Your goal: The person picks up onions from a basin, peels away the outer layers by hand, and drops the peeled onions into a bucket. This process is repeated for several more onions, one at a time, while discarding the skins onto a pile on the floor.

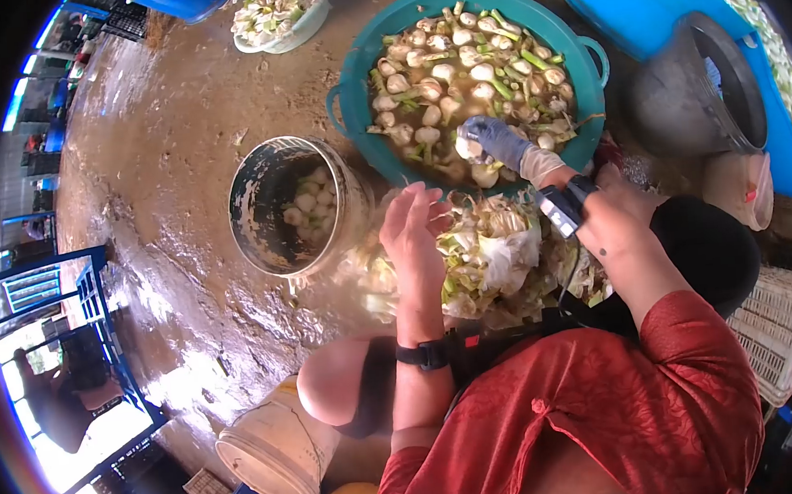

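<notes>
A wide green tub [345, 76] holds murky water with many white bulbs [443, 72] and green stem pieces. Over the tub's near edge, my gloved right hand [496, 141] has its fingers closed round a white bulb [469, 145]. My bare left hand [412, 218] is raised above the peelings, fingers loosely bent and apart, with nothing visible in it. Below both hands lies a heap of pale leafy peelings [497, 249]. Left of my left hand, a metal bucket [246, 223] contains several peeled white bulbs [313, 202].
A bowl of peelings [294, 39] stands at the back. On the right are a grey tub [679, 85], a blue container [623, 11] and a pinkish bucket [747, 190]. A white lidded bucket [268, 458] is by my left knee; the floor [154, 200] looks wet.
</notes>
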`<state>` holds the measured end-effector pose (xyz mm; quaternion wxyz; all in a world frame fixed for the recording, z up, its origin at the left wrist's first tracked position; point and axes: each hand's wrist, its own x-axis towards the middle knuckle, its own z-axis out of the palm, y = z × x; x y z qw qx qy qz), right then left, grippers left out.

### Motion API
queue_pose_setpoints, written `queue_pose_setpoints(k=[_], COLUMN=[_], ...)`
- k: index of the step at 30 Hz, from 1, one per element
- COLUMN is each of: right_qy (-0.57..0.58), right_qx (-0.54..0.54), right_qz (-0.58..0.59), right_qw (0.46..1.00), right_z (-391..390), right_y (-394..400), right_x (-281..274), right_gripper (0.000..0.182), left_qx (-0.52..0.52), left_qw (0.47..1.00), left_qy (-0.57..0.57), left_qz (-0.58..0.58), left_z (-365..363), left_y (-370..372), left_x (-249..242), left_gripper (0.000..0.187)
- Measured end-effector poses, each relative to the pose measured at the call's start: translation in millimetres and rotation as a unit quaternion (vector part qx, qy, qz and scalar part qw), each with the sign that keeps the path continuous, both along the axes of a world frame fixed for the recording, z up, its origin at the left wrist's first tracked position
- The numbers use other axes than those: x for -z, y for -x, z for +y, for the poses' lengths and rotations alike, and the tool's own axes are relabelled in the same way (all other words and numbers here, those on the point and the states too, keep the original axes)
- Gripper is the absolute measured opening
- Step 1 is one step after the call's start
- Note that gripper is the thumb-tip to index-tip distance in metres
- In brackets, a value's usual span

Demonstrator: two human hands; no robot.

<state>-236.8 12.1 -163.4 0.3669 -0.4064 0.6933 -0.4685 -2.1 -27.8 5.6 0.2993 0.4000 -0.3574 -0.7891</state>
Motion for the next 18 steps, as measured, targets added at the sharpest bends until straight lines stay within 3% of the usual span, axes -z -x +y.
queue_pose_setpoints(k=[1, 2, 3, 5, 6, 7, 9, 13, 15, 16, 17, 18], right_qy=[-0.015, -0.059, -0.074, 0.043, -0.082, 0.052, -0.066, 0.01, -0.034, -0.05, -0.048, 0.051], right_qx=[-0.014, 0.065, 0.055, 0.002, 0.03, -0.014, 0.009, -0.031, -0.038, -0.046, -0.045, -0.063], right_qz=[-0.015, -0.345, -0.366, -0.087, -0.288, -0.043, -0.239, -0.136, -0.326, -0.248, -0.245, -0.05], right_qw=[1.0, 0.934, 0.926, 0.995, 0.954, 0.998, 0.969, 0.99, 0.944, 0.967, 0.967, 0.995], right_z=[10, 14, 19, 30, 28, 28, 35, 48, 55, 56, 58, 58], right_y=[-8, -21, -29, -52, -55, -66, -78, -87, -89, -87, -88, -89], right_x=[-52, -80, -108, -133, -145, -149, -161, -174, -191, -198, -195, -185], right_gripper=[0.039, 0.04, 0.042, 0.043, 0.046, 0.049, 0.047, 0.051, 0.052, 0.049, 0.049, 0.044], left_qx=[0.002, 0.026, 0.049, 0.074, 0.096, 0.118, 0.129, 0.139, 0.112, 0.109, 0.111, 0.101], left_qw=[1.0, 0.997, 0.989, 0.98, 0.968, 0.954, 0.956, 0.956, 0.978, 0.978, 0.977, 0.978], left_qy=[-0.001, 0.045, 0.092, 0.135, 0.176, 0.217, 0.218, 0.21, 0.177, 0.178, 0.18, 0.181], left_qz=[0.001, -0.054, -0.109, -0.127, -0.148, -0.169, -0.15, -0.148, -0.022, -0.017, -0.014, -0.005], left_z=[2, 3, 5, 6, 7, 8, 12, 10, 14, 18, 21, 23], left_y=[1, 3, 5, 8, 9, 10, 10, 2, -2, -4, -5, -5], left_x=[2, 6, 9, 22, 30, 27, 21, 13, 10, 4, 2, 0], left_gripper=[0.027, 0.03, 0.034, 0.039, 0.043, 0.048, 0.05, 0.049, 0.048, 0.048, 0.048, 0.048])
